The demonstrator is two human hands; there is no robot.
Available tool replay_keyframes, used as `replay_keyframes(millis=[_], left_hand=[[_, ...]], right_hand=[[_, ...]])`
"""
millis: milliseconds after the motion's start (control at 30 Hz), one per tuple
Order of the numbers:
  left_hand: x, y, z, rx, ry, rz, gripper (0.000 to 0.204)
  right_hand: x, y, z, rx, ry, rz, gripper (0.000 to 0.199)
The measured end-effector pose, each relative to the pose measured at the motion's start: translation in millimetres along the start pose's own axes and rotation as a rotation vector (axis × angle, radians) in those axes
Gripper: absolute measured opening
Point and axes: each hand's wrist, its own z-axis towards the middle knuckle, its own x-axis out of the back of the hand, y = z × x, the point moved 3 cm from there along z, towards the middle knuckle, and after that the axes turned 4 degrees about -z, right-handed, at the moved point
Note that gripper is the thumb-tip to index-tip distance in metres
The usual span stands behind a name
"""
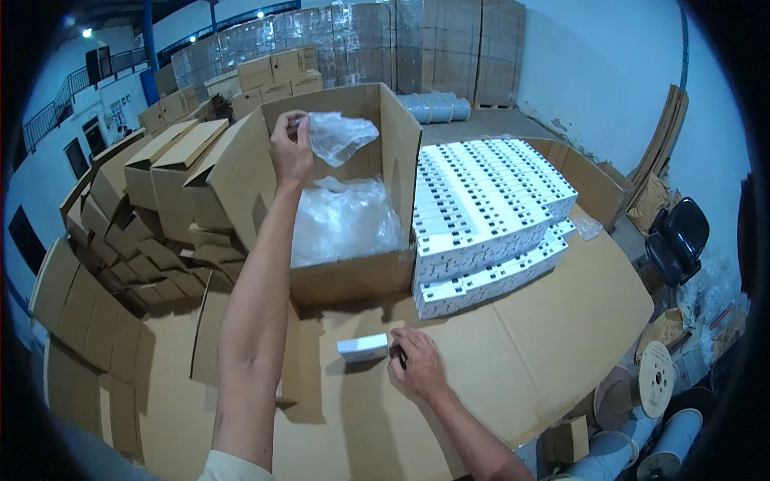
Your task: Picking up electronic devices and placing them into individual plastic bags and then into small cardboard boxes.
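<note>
My left hand (pixel 290 150) is raised over the left side of a large open carton (pixel 353 276), its fingers pinching a clear plastic bag (pixel 345 138). More clear plastic bags (pixel 346 220) fill the carton below. On the cardboard-covered table, a small white box (pixel 362 348) lies in front of the carton. My right hand (pixel 419 365) rests just right of that box, fingers curled in. Something dark shows between its thumb and fingers, too small to name. Stacked to the right of the carton are many white boxes (pixel 493 208) with dark marks.
Opened brown cartons (pixel 160 232) pile up at the left. An upright cardboard flap (pixel 212 329) stands left of the small box. Cable reels (pixel 654 381) and a black chair (pixel 680 236) are on the floor at right. Wrapped pallets (pixel 353 44) line the back.
</note>
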Motion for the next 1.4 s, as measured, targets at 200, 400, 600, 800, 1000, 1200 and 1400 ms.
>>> replay_keyframes(millis=[200, 400, 600, 800, 1000, 1200, 1400], left_hand=[[46.2, 108.4, -64.2, 0.202, -0.096, -0.377, 0.016], [101.1, 179.3, -202.4, 0.478, -0.227, -0.436, 0.019], [153.5, 178.0, -346.2, 0.716, -0.297, -0.507, 0.018], [155.8, 158.8, -399.2, 0.908, -0.341, -0.400, 0.018], [153.9, 149.9, -395.1, 0.902, -0.318, -0.143, 0.016], [157.1, 146.2, -392.8, 0.873, -0.361, -0.120, 0.019], [163.5, 142.6, -390.2, 0.889, -0.402, -0.102, 0.017]], right_hand=[[-10.9, 15.1, -2.6, -0.029, 0.026, 0.041, 0.022], [6.9, 30.4, -18.4, -0.490, -0.043, 0.793, 0.016], [25.0, -2.9, -24.1, -0.519, -0.231, 1.364, 0.021], [18.5, -27.5, -40.4, -0.347, -0.514, 0.921, 0.039], [19.7, -25.7, -37.7, -0.333, -0.513, 0.817, 0.031], [33.6, -11.1, -26.9, -0.307, -0.436, 0.558, 0.014], [40.2, 2.9, -21.7, -0.418, -0.258, 0.742, 0.018]])
